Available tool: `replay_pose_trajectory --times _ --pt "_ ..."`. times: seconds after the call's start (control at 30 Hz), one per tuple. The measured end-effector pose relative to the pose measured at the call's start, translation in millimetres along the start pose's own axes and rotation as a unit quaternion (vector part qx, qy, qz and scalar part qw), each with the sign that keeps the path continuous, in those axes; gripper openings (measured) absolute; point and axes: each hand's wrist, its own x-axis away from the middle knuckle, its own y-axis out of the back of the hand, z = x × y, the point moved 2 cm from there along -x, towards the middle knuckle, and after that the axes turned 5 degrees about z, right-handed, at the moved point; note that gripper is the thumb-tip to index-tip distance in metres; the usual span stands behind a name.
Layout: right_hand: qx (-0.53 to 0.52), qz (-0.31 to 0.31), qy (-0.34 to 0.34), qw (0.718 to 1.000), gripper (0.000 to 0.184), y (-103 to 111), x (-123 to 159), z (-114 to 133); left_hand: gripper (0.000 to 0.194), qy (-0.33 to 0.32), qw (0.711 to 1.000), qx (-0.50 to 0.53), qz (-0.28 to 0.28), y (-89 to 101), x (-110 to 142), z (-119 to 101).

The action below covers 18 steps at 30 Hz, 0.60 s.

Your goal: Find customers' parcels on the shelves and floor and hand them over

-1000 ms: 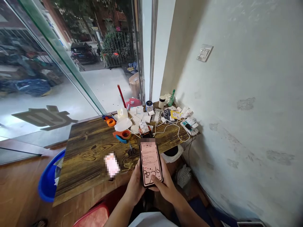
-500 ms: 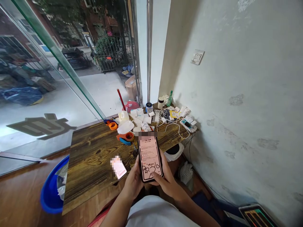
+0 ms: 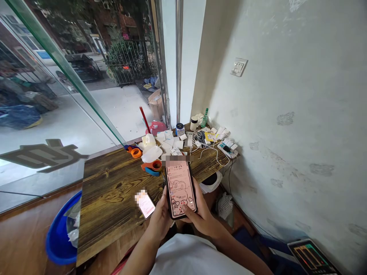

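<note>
A black-edged smartphone (image 3: 181,191) with a lit pink screen is held upright in front of me, above the near edge of the wooden table. My left hand (image 3: 162,214) is closed around its left side. From the right, my right hand (image 3: 200,210) grips the other side, its thumb resting on the lower part of the screen. The screen shows a clock, lines of text and a line drawing. To the left, a second phone (image 3: 145,204) lies face up on the table with its screen lit. Part of a dark-handled tool is hidden behind the held phone.
On the wooden table (image 3: 106,191) lie an orange tape dispenser (image 3: 156,165), papers, white cables (image 3: 200,149) and a power strip (image 3: 228,149). A green bottle (image 3: 204,118) stands at the back corner. Beside the table is a blue bin (image 3: 59,236); a glass pane borders the left.
The text on the held phone's screen has shifted and more of the drawing shows. My right thumb has moved slightly up and left. The view has shifted a little.
</note>
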Motion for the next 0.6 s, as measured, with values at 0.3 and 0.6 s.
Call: replay_pose_trajectory --times 0.3,0.6 --pt "-0.042 0.043 -0.027 0.998 0.081 1.4 -9.7 16.2 0.054 0.0 1.0 -0.001 0.0 2.1 -3.8 -9.4" --pt "0.238 -0.135 0.08 0.958 0.062 23.2 -40.6 19.8 0.061 0.041 0.995 -0.069 0.051 -1.5 -2.6 -8.5"
